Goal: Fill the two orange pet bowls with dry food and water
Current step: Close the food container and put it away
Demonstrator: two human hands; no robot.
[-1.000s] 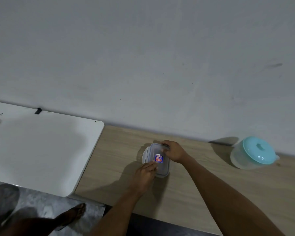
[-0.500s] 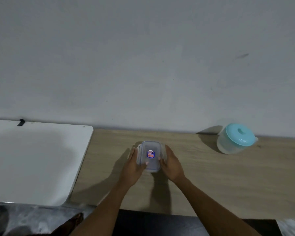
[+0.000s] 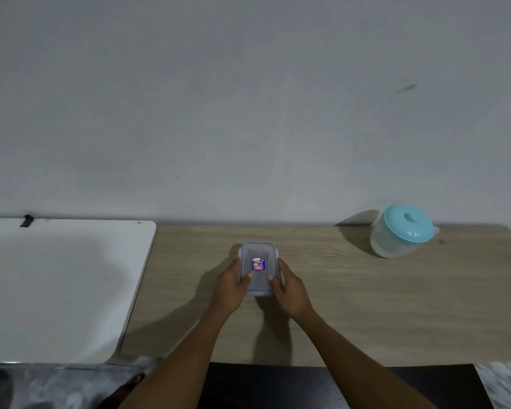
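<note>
A small clear plastic container (image 3: 258, 258) with a snap-on lid and a blue-red sticker stands on the wooden table (image 3: 366, 305), near its middle. My left hand (image 3: 230, 286) holds its left side, thumb on the lid. My right hand (image 3: 289, 287) holds its right side, thumb on the lid too. What is inside the container I cannot tell. A translucent pitcher with a turquoise lid (image 3: 401, 230) stands at the back right, against the wall. No orange bowls are in view.
A white table (image 3: 56, 290) adjoins the wooden one on the left, with a black tab at its back edge. The grey wall rises right behind both. A bare foot (image 3: 130, 382) shows on the marbled floor below.
My right hand came off the container's far end and my left off its near edge; both now hold its long sides. The view shifted to the right.
</note>
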